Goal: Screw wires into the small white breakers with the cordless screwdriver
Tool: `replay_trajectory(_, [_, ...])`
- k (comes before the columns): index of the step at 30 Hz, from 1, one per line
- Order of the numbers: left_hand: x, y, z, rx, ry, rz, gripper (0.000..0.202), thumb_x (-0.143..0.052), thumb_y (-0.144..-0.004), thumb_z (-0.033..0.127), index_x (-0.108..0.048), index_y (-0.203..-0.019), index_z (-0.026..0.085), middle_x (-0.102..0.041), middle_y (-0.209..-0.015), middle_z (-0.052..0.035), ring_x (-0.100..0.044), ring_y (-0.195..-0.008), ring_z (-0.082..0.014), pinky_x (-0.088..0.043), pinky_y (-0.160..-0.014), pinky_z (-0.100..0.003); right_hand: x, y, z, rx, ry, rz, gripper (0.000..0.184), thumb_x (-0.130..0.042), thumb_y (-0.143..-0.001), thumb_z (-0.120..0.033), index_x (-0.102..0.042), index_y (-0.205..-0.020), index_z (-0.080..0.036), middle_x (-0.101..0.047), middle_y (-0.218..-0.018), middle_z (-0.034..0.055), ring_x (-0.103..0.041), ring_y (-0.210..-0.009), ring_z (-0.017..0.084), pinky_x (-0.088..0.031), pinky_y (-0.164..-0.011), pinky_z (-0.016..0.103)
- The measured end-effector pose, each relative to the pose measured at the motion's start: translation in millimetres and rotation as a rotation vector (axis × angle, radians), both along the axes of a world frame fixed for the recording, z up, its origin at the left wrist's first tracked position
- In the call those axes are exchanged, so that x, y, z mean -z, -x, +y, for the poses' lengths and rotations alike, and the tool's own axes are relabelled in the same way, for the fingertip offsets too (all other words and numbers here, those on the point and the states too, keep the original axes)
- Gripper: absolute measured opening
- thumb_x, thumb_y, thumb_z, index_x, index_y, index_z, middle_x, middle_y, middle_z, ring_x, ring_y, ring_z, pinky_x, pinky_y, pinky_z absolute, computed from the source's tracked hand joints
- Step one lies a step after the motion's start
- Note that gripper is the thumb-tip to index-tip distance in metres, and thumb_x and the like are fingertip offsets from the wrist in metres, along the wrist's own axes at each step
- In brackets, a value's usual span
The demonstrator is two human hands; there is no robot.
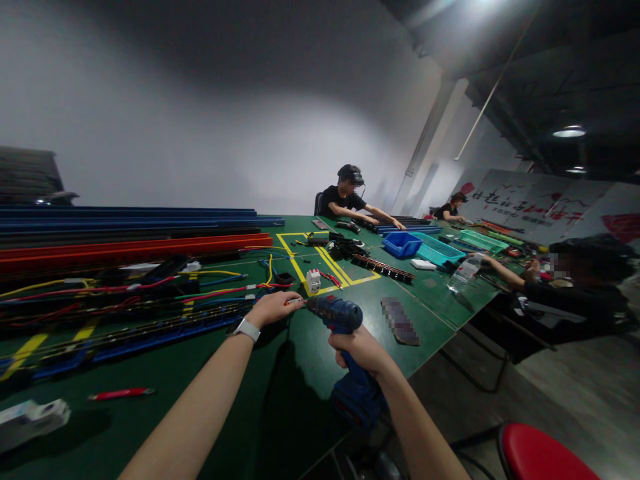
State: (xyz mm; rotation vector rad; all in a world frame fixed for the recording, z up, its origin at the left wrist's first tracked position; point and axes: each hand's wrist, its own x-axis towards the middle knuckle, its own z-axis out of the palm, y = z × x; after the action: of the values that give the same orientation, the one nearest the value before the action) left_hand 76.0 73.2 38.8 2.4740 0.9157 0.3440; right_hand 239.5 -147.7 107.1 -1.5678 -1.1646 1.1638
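Note:
My right hand (363,348) is wrapped round the handle of a blue cordless drill (337,312), whose front end points left over the green table. At that front end, my left hand (274,308) has its fingers pinched together. What they grip there is too small to make out. Just beyond the drill's nose stands a white circuit breaker (313,282) with red marks on top. A short red wire (331,279) lies beside the breaker. Left of my left hand, bundles of coloured wires (220,289) rest along a blue rail with metal strips (165,328).
Orange and blue rails (135,248) lie stacked at the back left. A phone (400,321) lies right of the drill. Blue (401,243) and teal (440,250) bins and a plastic bottle (466,272) stand farther right. Co-workers sit across and at right. A red stool (543,453) is at lower right.

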Motion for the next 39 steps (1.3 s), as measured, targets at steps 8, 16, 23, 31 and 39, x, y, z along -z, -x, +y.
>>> replay_trajectory(8, [2.8,-0.4,2.2,-0.001,-0.027,0.006,0.056,-0.040,-0.082,0.070,-0.065,-0.119,0.036,-0.069,-0.118,-0.0013,-0.063,-0.105,-0.0257,-0.043,-0.092,-0.032,0.8,-1.7,0.1,-0.020,-0.019,0.015,0.019,-0.057,-0.068,-0.019,-0.052,-0.087,-0.017,-0.048,-0.049,-0.0072,-0.051,-0.038,0.011,-0.035,-0.039,0.021])
replay_trajectory(16, [3.4,-1.1,3.1,-0.009,-0.016,0.013,0.057,-0.041,-0.081,0.070,-0.065,-0.119,0.035,-0.068,-0.119,-0.0013,-0.063,-0.107,-0.0256,-0.043,-0.092,-0.032,1.7,-2.2,-0.1,-0.021,-0.016,0.012,0.023,-0.058,-0.069,-0.020,-0.053,-0.091,-0.017,-0.049,-0.050,-0.0071,-0.052,-0.039,0.012,-0.034,-0.039,0.021])
replay_trajectory(23, [3.8,-0.4,2.6,-0.001,-0.028,0.008,0.056,-0.039,-0.082,0.070,-0.065,-0.119,0.035,-0.069,-0.118,-0.0007,-0.063,-0.106,-0.0250,-0.044,-0.091,-0.031,2.1,-1.4,0.5,-0.001,-0.007,0.021,0.025,-0.058,-0.068,-0.019,-0.053,-0.092,-0.017,-0.050,-0.051,-0.0072,-0.052,-0.039,0.011,-0.035,-0.039,0.021])
replay_trajectory(31, [2.5,-0.2,0.4,-0.003,-0.040,0.007,0.057,-0.035,-0.084,0.070,-0.065,-0.118,0.035,-0.070,-0.116,-0.0006,-0.063,-0.104,-0.0242,-0.043,-0.091,-0.030,0.9,-1.6,0.7,-0.015,-0.016,0.018,0.022,-0.058,-0.069,-0.020,-0.052,-0.091,-0.017,-0.048,-0.051,-0.0077,-0.051,-0.039,0.011,-0.034,-0.038,0.021])
replay_trajectory(39, [1.2,-0.4,-0.1,0.009,-0.050,-0.008,0.054,-0.033,-0.087,0.067,-0.066,-0.118,0.036,-0.070,-0.114,0.0015,-0.064,-0.101,-0.0224,-0.044,-0.089,-0.028,-0.1,-0.4,-0.3,-0.003,-0.018,0.004,0.023,-0.059,-0.069,-0.020,-0.054,-0.091,-0.016,-0.049,-0.048,-0.0061,-0.050,-0.038,0.012,-0.034,-0.039,0.022])
